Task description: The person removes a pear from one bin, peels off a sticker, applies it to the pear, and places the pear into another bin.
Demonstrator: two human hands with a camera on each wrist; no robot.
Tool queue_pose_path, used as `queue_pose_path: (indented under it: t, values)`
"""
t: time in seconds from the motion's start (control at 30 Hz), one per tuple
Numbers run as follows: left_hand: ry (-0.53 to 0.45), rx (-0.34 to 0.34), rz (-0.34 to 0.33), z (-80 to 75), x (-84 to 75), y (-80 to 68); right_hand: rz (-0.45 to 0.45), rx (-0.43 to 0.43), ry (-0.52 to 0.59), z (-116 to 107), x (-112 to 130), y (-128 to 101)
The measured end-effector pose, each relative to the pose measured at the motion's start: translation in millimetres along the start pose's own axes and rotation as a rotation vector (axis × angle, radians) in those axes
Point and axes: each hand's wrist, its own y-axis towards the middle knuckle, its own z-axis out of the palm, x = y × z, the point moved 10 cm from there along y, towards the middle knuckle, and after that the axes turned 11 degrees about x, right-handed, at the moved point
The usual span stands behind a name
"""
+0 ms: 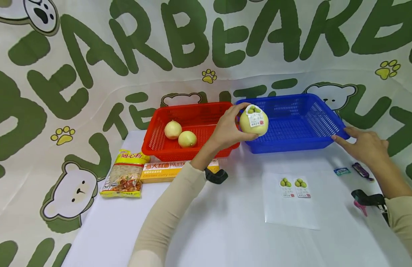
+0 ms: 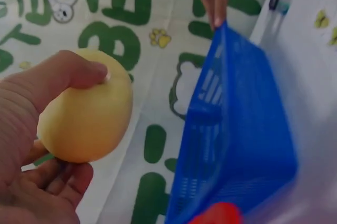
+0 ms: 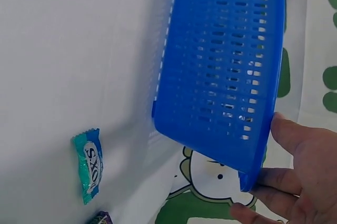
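Observation:
My left hand [image 1: 228, 128] holds a round pale yellow fruit [image 1: 248, 128] between thumb and fingers, over the gap where the two baskets meet. A white label [image 1: 256, 118] printed with green fruits is on its side. In the left wrist view the thumb presses the top of the fruit [image 2: 92, 113] and the fingers lie beneath. My right hand [image 1: 368, 146] pinches the front right corner of the blue basket [image 1: 293, 142], thumb on the rim and fingers under it. In the right wrist view the basket's slotted side [image 3: 221, 77] shows beside the hand.
Two similar fruits [image 1: 180, 134] lie in the red basket [image 1: 166, 154]. A noodle bag [image 1: 124, 174] and a pasta box [image 1: 162, 172] lie before it. Two labels [image 1: 294, 187] sit on a backing sheet [image 1: 286, 215]. Small wrapped candies [image 1: 342, 171] lie near the right arm.

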Motion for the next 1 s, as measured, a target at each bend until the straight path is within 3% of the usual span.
queue_pose_path:
  t: [0.1,0.23,0.33,0.47,0.6,0.77,1.0]
  values:
    - [-0.005,0.026,-0.026,-0.4,5.8,31.0,-0.020,0.006,-0.003,1.8,4.5,1.6]
    - [0.078,0.048,-0.065,0.8,18.3,71.4,-0.015,0.008,-0.023,2.6,6.7,4.0]
    - [0.155,0.057,-0.094,0.9,33.3,101.3,-0.018,0.000,-0.024,3.2,7.9,6.8]
    - [0.184,0.088,-0.124,9.9,57.9,132.9,-0.029,-0.014,-0.020,3.6,10.8,8.0]
    - [0.253,0.198,-0.163,32.4,80.2,152.1,-0.030,-0.011,-0.032,4.9,12.1,7.1]
    - [0.388,0.350,-0.191,59.9,96.5,166.6,-0.042,-0.022,-0.026,3.5,13.0,6.0]
    - [0.534,0.424,-0.327,80.5,113.5,178.3,-0.028,-0.031,-0.025,2.3,9.3,3.0]
